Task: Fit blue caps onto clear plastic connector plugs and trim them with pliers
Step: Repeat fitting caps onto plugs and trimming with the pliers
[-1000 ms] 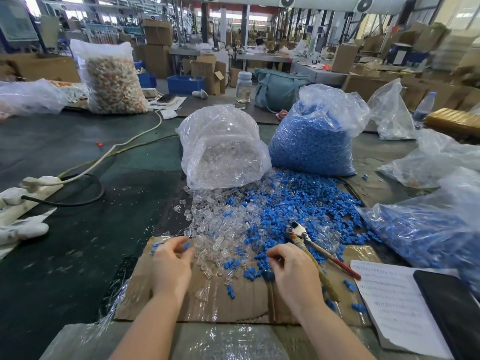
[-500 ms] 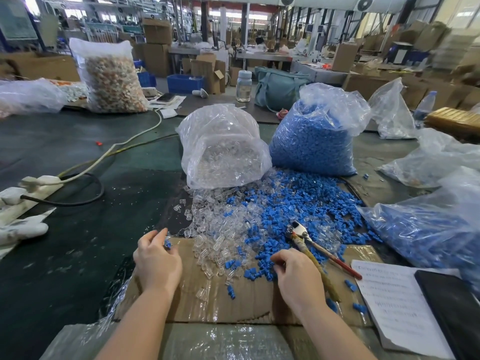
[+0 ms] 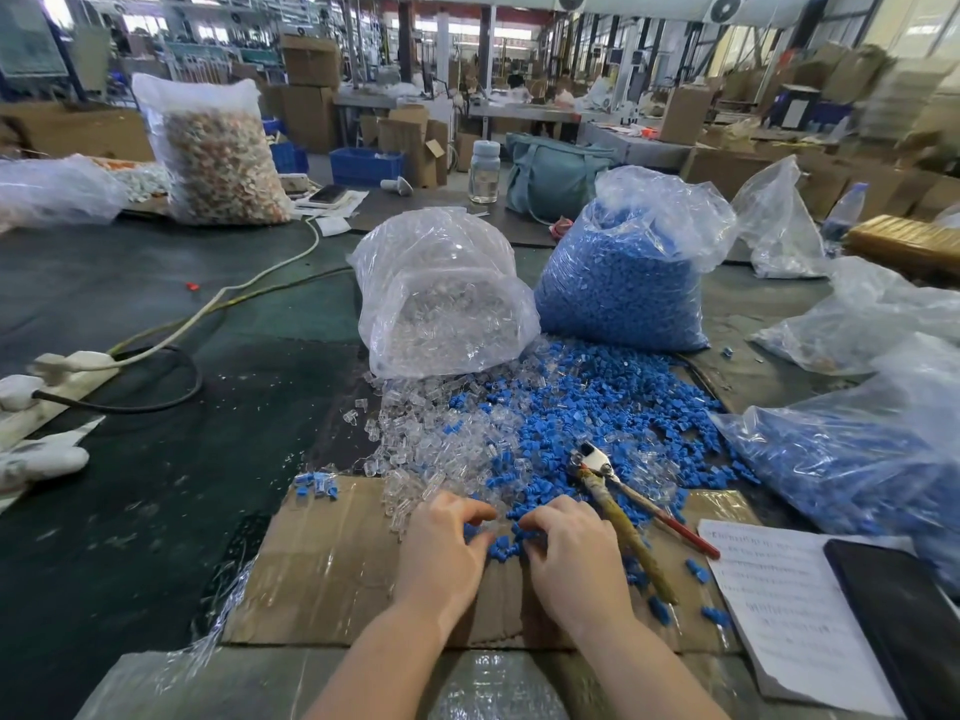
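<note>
**A:** Between the two sets of fingertips, right at the near edge of the loose pile, what is being worked?

**B:** The left hand (image 3: 441,553) and right hand (image 3: 574,556) have their fingers curled in toward each other over a patch of blue caps (image 3: 582,407) and clear connector plugs (image 3: 431,439). Each seems to pinch a small piece, but the pieces are too small and hidden to name, so I cannot tell what either hand holds.

**A:** So which step?

**B:** I judge it the fitting step: picking a cap and a plug and pressing them together. Trimming is not under way, since the pliers (image 3: 618,504) lie untouched just right of the right hand, handles toward the person.

**A:** And just outward from the grip?

**B:** The cardboard sheet (image 3: 332,553) lies under both hands; a few capped-looking blue pieces (image 3: 317,483) sit well left of the left hand. Beyond the fingertips stand the bag of clear plugs (image 3: 441,304) and the bag of blue caps (image 3: 623,283).

**A:** Next move?

**B:** Probably aligning cap to plug squarely, pushing it home, then reaching right for the pliers.
</note>
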The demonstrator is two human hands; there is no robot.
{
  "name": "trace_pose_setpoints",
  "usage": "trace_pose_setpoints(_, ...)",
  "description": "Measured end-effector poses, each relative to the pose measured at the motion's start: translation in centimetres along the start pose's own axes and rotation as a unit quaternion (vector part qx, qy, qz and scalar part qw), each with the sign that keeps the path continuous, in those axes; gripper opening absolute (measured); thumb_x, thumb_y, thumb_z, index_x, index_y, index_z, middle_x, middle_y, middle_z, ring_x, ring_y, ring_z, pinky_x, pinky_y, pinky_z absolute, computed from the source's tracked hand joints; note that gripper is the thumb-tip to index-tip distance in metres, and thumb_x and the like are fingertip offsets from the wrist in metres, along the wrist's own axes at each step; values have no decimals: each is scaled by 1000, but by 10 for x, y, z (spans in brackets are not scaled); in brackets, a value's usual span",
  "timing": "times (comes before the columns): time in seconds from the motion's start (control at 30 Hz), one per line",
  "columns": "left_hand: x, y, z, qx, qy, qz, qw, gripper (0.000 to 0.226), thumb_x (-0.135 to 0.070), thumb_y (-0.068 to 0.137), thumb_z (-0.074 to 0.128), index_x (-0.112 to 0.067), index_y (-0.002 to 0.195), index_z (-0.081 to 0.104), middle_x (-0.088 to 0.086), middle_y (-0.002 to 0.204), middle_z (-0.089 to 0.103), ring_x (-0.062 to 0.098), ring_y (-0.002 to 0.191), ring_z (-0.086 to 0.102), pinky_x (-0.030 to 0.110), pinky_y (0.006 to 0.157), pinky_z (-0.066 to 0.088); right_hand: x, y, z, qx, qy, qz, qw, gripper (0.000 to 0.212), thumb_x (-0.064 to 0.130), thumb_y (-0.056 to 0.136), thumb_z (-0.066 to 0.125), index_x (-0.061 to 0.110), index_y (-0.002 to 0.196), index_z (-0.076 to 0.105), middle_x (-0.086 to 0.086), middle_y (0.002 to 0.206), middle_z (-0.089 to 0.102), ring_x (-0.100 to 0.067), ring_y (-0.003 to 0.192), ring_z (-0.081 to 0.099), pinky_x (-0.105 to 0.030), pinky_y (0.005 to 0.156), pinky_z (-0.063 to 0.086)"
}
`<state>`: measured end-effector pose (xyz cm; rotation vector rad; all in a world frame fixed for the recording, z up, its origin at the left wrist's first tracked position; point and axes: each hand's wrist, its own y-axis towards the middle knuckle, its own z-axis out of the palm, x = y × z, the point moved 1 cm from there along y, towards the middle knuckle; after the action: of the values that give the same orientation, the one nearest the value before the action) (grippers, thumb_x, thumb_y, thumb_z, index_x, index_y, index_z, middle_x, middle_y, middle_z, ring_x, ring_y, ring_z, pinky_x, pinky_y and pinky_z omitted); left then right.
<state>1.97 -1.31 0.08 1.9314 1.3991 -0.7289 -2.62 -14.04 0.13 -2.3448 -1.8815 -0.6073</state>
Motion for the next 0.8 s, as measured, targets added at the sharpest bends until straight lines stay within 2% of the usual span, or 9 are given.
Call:
trace_pose_setpoints(0.1,-2,-4,6,15,18,14,1000,23,-24,84,67,-28,107,69,-12,92,52,8,93,45,17,85,36,1,-1,0,-3,-10,12,1000,24,22,91,46,33,107,60,13,107,54,-10,109,46,-28,89,31)
trace_pose_setpoints(0.23,-3,-7,10,32,62,22,997,28,-34,84,66,-35,112,65,-17,88,44,5,89,36,20,87,33,0,0,0,-3,-16,17,1000,26,24,93,44,35,110,60,14,109,54,-9,109,45,-29,90,31)
trace_pose_setpoints(0.33,-3,-9,12,36,79,18,996,25,-33,83,67,-36,107,67,-18,88,44,4,90,36,20,87,32,-1,-1,0,-2,-19,16,1000,26,24,92,45,35,111,60,15,110,53,-8,109,45,-28,90,31)
trace_pose_setpoints(0.47,-3,-10,12,21,51,6,998,19,-27,82,69,-32,100,69,-17,89,46,5,93,41,23,92,36,-3,-2,1,-3,-23,16,1000,26,24,93,47,35,113,59,14,109,53,-9,109,44,-27,91,30)
trace_pose_setpoints(0.6,-3,-7,8,-22,17,-10,1000,15,-22,83,68,-25,97,68,-16,89,46,7,97,45,13,80,32,-3,-2,2,-2,-32,14,999,23,25,93,47,34,110,60,14,108,52,-10,107,45,-27,89,29)
trace_pose_setpoints(0.7,-4,-3,6,-37,24,-19,999,24,-23,86,64,-26,110,64,-15,94,44,8,101,42,16,86,32,-3,-1,2,2,-43,8,999,22,24,94,47,34,108,60,13,108,51,-10,107,44,-28,89,29)
trace_pose_setpoints(0.8,-5,2,7,-13,64,-15,998,33,-31,89,59,-30,122,58,-14,96,42,5,99,34,22,95,30,-2,-1,2,2,-46,4,999,21,24,94,45,32,107,60,12,107,52,-11,106,45,-28,89,29)
